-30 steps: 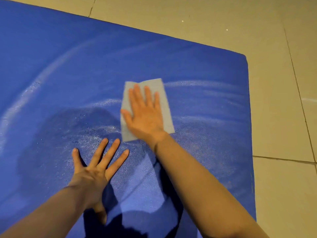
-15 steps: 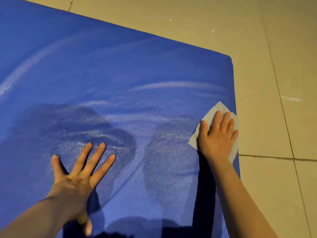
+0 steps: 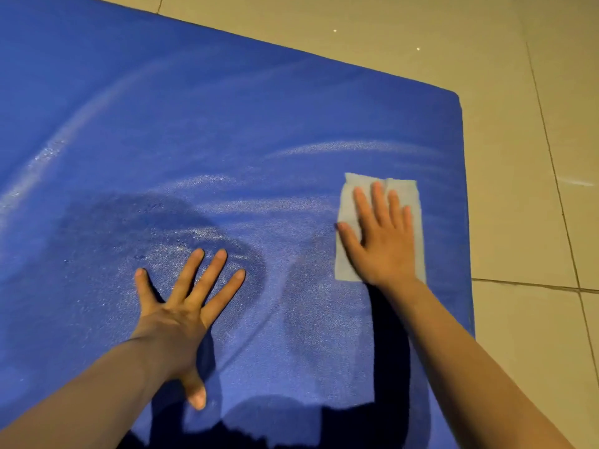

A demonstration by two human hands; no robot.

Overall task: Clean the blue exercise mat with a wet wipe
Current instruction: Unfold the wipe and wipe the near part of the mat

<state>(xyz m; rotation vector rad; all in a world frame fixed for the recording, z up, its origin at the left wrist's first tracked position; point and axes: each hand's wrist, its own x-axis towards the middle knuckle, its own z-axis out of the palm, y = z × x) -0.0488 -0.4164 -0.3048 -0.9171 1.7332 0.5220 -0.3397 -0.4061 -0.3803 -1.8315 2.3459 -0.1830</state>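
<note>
Blue mat [image 3: 227, 124] streaked wet, on beige tiled floor [image 3: 534, 189]

No readable text, label, brand, number or sign appears anywhere.

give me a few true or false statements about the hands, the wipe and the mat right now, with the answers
1. The right hand presses flat on the pale rectangular wet wipe. True.
2. The left hand holds a second wipe. False: it rests bare on the blue foam exercise mat, fingers spread.
3. The wipe lies on the beige tiled floor. False: it lies on the mat, near its right edge.
4. Shiny wet streaks show on the mat. True.
5. The wipe is crumpled into a ball. False: it lies spread flat.
</note>
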